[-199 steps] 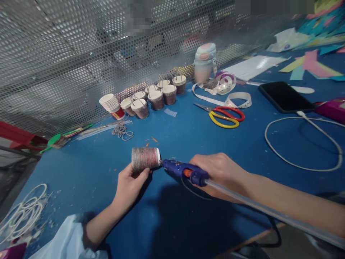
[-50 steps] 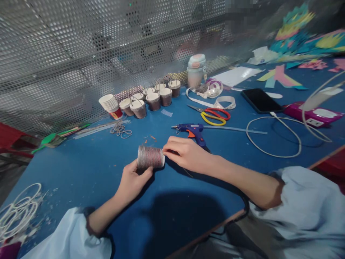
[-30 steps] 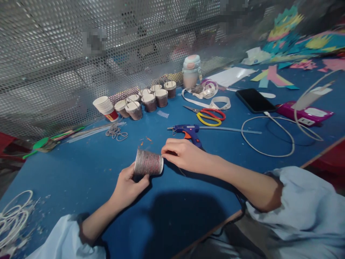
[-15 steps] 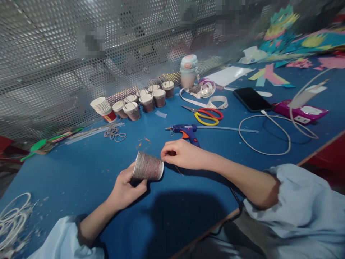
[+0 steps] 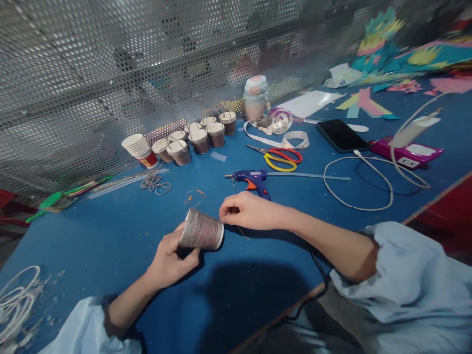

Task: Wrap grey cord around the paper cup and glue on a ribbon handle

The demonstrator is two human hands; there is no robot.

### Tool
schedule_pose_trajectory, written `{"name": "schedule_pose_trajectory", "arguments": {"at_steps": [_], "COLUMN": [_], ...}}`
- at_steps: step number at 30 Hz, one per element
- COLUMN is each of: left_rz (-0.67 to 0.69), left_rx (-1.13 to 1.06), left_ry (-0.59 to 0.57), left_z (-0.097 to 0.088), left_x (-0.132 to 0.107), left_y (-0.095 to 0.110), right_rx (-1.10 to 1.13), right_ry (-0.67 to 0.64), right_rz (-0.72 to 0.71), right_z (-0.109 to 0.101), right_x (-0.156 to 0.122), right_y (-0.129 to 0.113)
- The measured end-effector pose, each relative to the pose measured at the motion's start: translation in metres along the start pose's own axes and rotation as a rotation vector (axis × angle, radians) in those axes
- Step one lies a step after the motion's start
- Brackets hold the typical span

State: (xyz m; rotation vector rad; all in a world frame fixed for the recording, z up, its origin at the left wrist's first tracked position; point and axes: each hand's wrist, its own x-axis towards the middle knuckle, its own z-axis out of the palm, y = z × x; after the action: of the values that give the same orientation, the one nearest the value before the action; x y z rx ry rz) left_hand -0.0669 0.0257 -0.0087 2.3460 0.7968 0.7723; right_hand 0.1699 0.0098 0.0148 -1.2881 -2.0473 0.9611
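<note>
My left hand [image 5: 167, 255] grips a paper cup wrapped in reddish-grey yarn [image 5: 201, 230], held on its side just above the blue table [image 5: 110, 231]. My right hand [image 5: 247, 212] is closed in a pinch at the cup's right rim, fingertips touching it; a thin strand trails from under the hand. A blue hot glue gun [image 5: 250, 178] with a clear glue stick lies on the table just behind my right hand.
Several wrapped cups [image 5: 201, 135] and a stack of white paper cups [image 5: 140, 147] stand by the perforated metal screen [image 5: 110, 73]. Red and yellow scissors [image 5: 280, 158], white ribbon [image 5: 291, 140], a bottle [image 5: 255, 98], a phone [image 5: 341, 135] with white cable [image 5: 365, 169] lie right.
6.6 s ago my right hand held the glue gun to the cup's rim; the gun now lies on the table. My right hand pinches at the rim, and the cup has tilted slightly.
</note>
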Motion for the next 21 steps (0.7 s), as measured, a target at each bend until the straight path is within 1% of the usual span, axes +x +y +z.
{"name": "schedule_pose_trajectory", "arguments": {"at_steps": [2, 4, 7, 9, 11, 13, 15, 17, 19, 21], "left_rz": [0.016, 0.062, 0.132, 0.148, 0.139, 0.108, 0.054, -0.018, -0.091, -0.174], "left_rx": [0.002, 0.010, 0.017, 0.012, -0.002, -0.023, -0.050, -0.084, -0.116, -0.140], "left_ry": [0.010, 0.021, 0.026, 0.030, 0.044, 0.063, 0.072, 0.075, 0.074, 0.067], "left_z": [0.000, 0.000, 0.000, -0.001, -0.002, -0.003, -0.004, -0.005, -0.004, -0.003], "left_x": [0.001, 0.001, 0.002, 0.002, 0.001, 0.000, -0.001, -0.002, -0.002, -0.001], "left_y": [0.001, 0.001, 0.002, 0.001, -0.002, -0.006, -0.011, -0.015, -0.016, -0.014], "right_rx": [0.008, 0.032, 0.156, 0.329, 0.558, 0.762, 0.877, 0.879, 0.775, 0.628], "right_ry": [-0.012, -0.039, -0.107, -0.136, -0.140, -0.104, -0.030, 0.045, 0.077, 0.073], "right_rz": [0.015, 0.042, 0.124, 0.197, 0.272, 0.334, 0.366, 0.352, 0.304, 0.244], "right_z": [-0.001, -0.003, -0.005, -0.003, 0.000, 0.005, 0.011, 0.015, 0.019, 0.021], "right_x": [0.000, 0.000, 0.000, 0.000, 0.001, 0.003, 0.005, 0.006, 0.006, 0.006], "right_y": [-0.001, -0.001, -0.001, 0.000, 0.002, 0.003, 0.003, 0.005, 0.007, 0.009]}}
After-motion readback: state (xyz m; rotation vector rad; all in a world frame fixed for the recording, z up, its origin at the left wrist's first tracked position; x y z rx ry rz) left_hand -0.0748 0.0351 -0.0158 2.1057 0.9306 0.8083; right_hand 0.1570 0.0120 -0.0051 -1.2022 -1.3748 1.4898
